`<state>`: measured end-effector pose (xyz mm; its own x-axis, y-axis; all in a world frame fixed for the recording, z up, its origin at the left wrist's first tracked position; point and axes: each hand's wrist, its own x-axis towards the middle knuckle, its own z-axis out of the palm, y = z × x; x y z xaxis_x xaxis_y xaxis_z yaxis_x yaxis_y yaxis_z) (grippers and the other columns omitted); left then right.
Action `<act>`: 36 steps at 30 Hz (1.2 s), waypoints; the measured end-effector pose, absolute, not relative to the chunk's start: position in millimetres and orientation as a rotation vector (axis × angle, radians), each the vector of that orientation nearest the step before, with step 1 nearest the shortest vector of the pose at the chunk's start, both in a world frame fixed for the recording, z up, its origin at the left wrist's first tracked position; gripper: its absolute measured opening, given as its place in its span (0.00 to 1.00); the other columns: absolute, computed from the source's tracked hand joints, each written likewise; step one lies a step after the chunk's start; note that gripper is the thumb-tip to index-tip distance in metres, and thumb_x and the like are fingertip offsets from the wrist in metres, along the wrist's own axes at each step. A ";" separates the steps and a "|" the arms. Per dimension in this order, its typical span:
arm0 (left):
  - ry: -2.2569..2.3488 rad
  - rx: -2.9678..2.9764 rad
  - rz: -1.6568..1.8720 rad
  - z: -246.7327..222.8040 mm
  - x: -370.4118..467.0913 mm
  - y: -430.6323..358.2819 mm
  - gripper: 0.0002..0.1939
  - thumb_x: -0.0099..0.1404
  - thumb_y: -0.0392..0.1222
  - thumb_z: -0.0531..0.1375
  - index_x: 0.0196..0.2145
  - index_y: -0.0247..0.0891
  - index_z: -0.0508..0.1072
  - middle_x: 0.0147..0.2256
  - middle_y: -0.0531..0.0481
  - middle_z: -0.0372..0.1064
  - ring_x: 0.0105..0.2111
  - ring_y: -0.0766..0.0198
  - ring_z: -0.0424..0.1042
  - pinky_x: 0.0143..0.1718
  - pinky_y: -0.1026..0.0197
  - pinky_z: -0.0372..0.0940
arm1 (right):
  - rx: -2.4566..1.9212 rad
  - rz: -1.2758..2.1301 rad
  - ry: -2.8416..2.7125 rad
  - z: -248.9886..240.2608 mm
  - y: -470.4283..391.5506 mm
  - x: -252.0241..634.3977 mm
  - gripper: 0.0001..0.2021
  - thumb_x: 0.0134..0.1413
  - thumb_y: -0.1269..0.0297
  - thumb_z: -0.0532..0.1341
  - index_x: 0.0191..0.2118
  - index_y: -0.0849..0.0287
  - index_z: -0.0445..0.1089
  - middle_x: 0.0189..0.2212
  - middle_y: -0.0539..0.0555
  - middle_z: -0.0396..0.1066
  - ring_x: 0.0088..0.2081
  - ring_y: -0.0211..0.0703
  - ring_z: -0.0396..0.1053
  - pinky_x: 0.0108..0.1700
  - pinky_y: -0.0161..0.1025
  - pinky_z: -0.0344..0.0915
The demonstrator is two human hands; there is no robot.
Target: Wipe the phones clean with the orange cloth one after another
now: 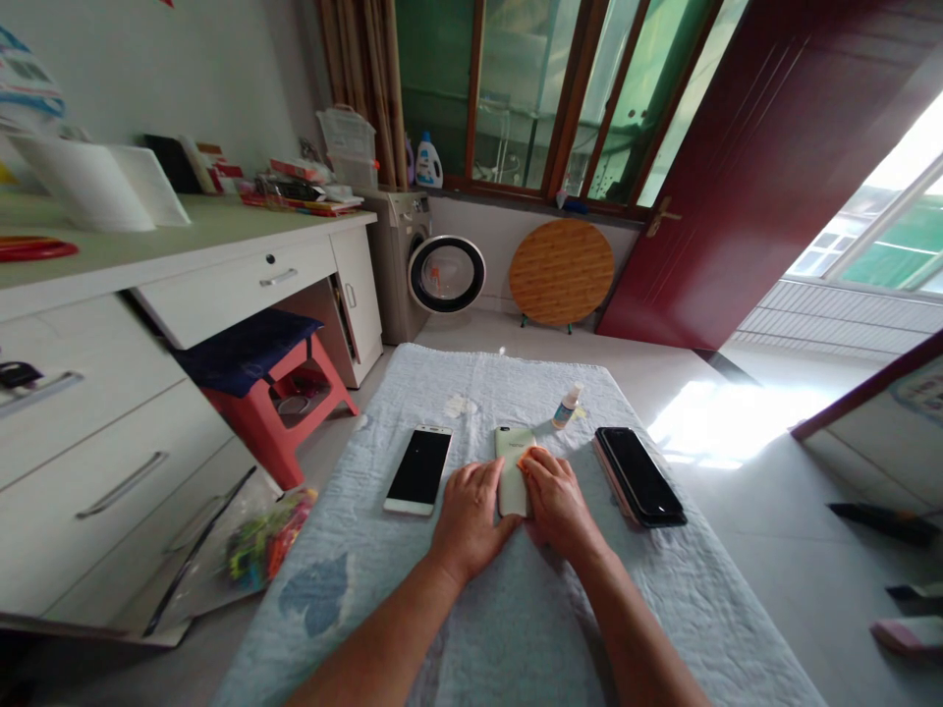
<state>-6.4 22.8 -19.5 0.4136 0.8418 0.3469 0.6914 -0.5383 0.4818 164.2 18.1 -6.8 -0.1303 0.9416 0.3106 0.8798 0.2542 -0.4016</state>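
A pale phone (515,491) lies back up on the cloth-covered table between my hands. My left hand (471,516) holds its left side, with the fingers along the edge and the thumb near the bottom. In my right hand (556,496) a small orange cloth (527,459) is pinched and pressed on the phone's back at the right side. A white phone with a dark screen (419,471) lies to the left. To the right rests a black phone (639,476) on top of a pinkish item. A small spray bottle (567,407) stands behind my right hand.
The light blue cloth (486,383) covers the table. At the left are a red stool (295,393), a plastic bag (257,540) and a white desk (243,270). A washing machine (402,245) with its door open and a round wooden board (561,270) stand farther back.
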 end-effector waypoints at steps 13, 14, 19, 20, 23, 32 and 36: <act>1.299 2.331 0.954 -28.1 -6.3 25.8 0.47 0.56 0.40 0.59 0.67 0.38 0.37 0.59 0.37 0.59 0.58 0.46 0.60 0.58 0.42 0.56 | -1.569 0.231 -2.115 -0.9 17.9 149.5 0.16 0.65 0.68 0.50 0.51 0.54 0.71 0.57 0.54 0.66 0.59 0.49 0.56 0.58 0.48 0.55; 1.289 2.323 0.954 -27.3 -6.6 25.9 0.48 0.56 0.39 0.59 0.67 0.38 0.35 0.59 0.37 0.59 0.58 0.47 0.60 0.58 0.42 0.56 | -1.539 0.251 -2.133 0.1 18.0 148.5 0.16 0.65 0.68 0.50 0.51 0.54 0.71 0.57 0.54 0.66 0.59 0.48 0.56 0.59 0.48 0.55; 1.262 2.282 0.952 -22.6 -7.6 25.3 0.47 0.54 0.36 0.57 0.67 0.39 0.38 0.57 0.41 0.63 0.57 0.49 0.62 0.58 0.43 0.56 | -1.408 0.364 -2.244 11.3 15.5 146.0 0.14 0.64 0.69 0.52 0.48 0.53 0.73 0.52 0.54 0.71 0.53 0.46 0.62 0.56 0.44 0.58; 1.265 2.278 0.946 -22.6 -7.8 25.4 0.47 0.53 0.35 0.56 0.67 0.39 0.39 0.57 0.41 0.64 0.56 0.50 0.62 0.59 0.43 0.56 | -1.388 0.389 -2.258 13.9 14.2 145.8 0.14 0.63 0.69 0.53 0.46 0.53 0.74 0.50 0.54 0.72 0.52 0.45 0.63 0.55 0.44 0.59; 1.273 2.266 0.941 -25.7 -8.8 27.8 0.44 0.52 0.31 0.54 0.66 0.38 0.44 0.54 0.42 0.66 0.55 0.52 0.63 0.58 0.44 0.56 | -1.343 0.447 -2.287 19.8 9.8 145.6 0.12 0.61 0.72 0.56 0.42 0.53 0.76 0.46 0.54 0.73 0.48 0.44 0.65 0.52 0.43 0.60; 1.297 2.157 0.946 -24.2 -10.8 34.0 0.26 0.64 0.30 0.48 0.59 0.40 0.63 0.49 0.47 0.72 0.50 0.59 0.69 0.55 0.52 0.62 | -1.269 0.484 -2.299 22.8 0.5 144.0 0.10 0.60 0.73 0.58 0.36 0.55 0.76 0.40 0.52 0.71 0.45 0.41 0.64 0.51 0.40 0.59; 1.301 2.215 0.909 -15.1 -10.0 31.5 0.19 0.67 0.35 0.51 0.54 0.39 0.69 0.48 0.46 0.73 0.49 0.56 0.69 0.54 0.50 0.63 | -1.275 0.493 -2.305 23.0 -1.9 145.5 0.08 0.57 0.73 0.60 0.30 0.57 0.75 0.35 0.51 0.69 0.42 0.39 0.64 0.49 0.39 0.59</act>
<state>-10.0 31.5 -15.1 0.3507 0.8780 0.3258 0.6078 -0.4780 0.6341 145.5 -1.9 23.0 -0.4661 0.8576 0.2173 0.6939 0.5067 -0.5115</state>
